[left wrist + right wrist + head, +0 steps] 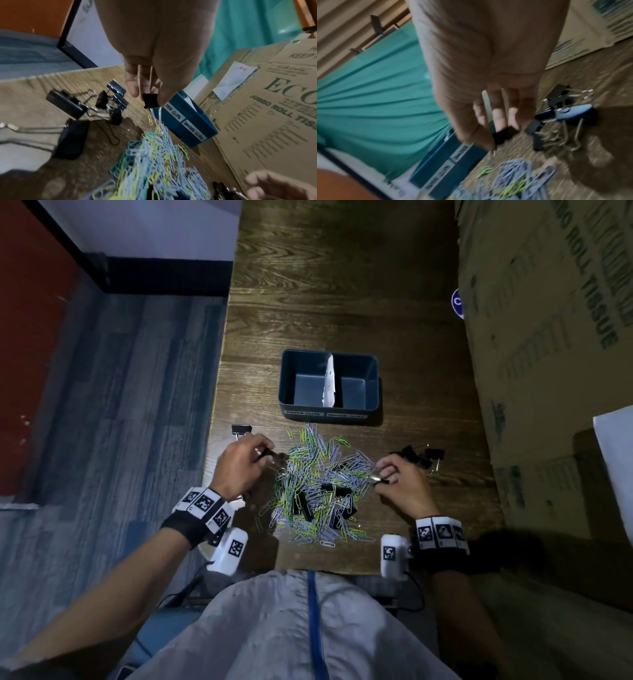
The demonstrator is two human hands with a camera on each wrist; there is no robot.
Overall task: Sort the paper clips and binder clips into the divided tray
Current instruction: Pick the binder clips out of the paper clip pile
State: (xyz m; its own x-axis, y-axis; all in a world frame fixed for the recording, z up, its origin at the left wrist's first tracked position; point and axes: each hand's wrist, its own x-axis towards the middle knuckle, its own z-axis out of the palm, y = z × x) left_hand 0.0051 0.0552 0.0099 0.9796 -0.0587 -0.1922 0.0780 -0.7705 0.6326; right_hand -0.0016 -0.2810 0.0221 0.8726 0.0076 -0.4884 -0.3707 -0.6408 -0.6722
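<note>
Dark wooden desk (342,285): beside the paper-clip pile (318,484), my left hand (239,467) and right hand (404,484) each pinch a black binder clip (150,100).

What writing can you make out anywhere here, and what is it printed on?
"PAPER CLIPS", its start hidden, and "BINDER CLIPS": white labels on the blue tray.
"JUMBO ROLL TISSUE", partly cut off: cardboard box.
"ECO...", cut off: same box.
"KEEP...", cut off: box flap.
Box fine print, red marks on the paper slip: unreadable.
</note>
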